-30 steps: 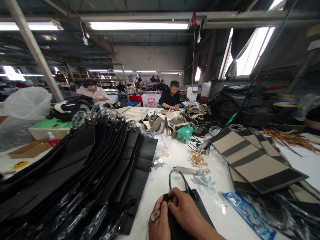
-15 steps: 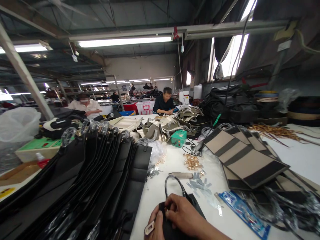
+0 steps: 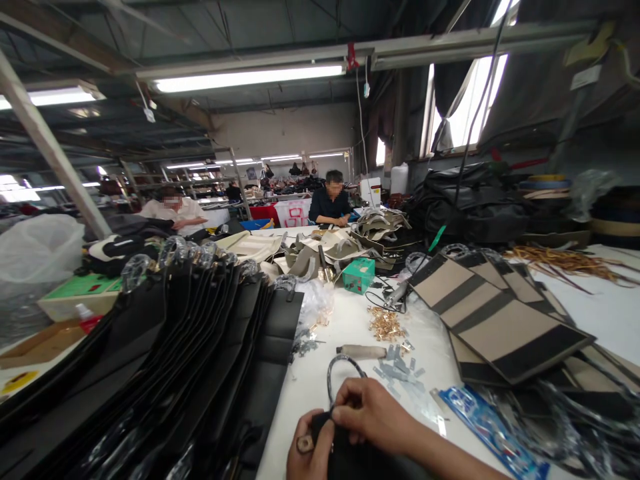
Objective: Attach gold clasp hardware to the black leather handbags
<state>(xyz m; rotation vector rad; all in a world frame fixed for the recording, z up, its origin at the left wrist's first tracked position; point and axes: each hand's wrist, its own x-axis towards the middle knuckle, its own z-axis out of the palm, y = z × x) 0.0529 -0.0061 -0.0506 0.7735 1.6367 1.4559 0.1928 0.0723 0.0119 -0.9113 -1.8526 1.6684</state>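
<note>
The left hand [image 3: 311, 450] and the right hand [image 3: 371, 410] sit at the bottom of the view, over the white counter [image 3: 293, 393]. Both are curled and pressed together, pinching one black bag panel [image 3: 373, 460] between fingers and thumbs. A black cord handle [image 3: 330, 380] arcs up from the panel, just beside the right hand. A small square metal fitting [image 3: 305, 444] lies against the left hand; whether it is gripped, the view does not settle.

Around the hands lie one pale-handled tool [image 3: 363, 351], one pile of grey metal clips [image 3: 397, 370], one pile of gold fittings [image 3: 385, 325] and one blue packet [image 3: 493, 433].

Further up the counter stands one closed teal box [image 3: 359, 275], its contents hidden. One clear plastic bag [image 3: 314, 303] lies crumpled near the gold pile, with small metal bits at its foot.

To the left is a long stack of black panels [image 3: 200, 347], with about seven clear-wrapped handles showing along its top; the exact count cannot be told. To the right, about four tan-and-black panels [image 3: 500, 330] lie fanned.

Off the counter's left side sit one shallow cardboard tray [image 3: 43, 343] and one white plastic sack [image 3: 40, 250]. Far back are one red bin [image 3: 260, 213], one white crate with red marks [image 3: 293, 212] and two seated co-workers [image 3: 330, 197].
</note>
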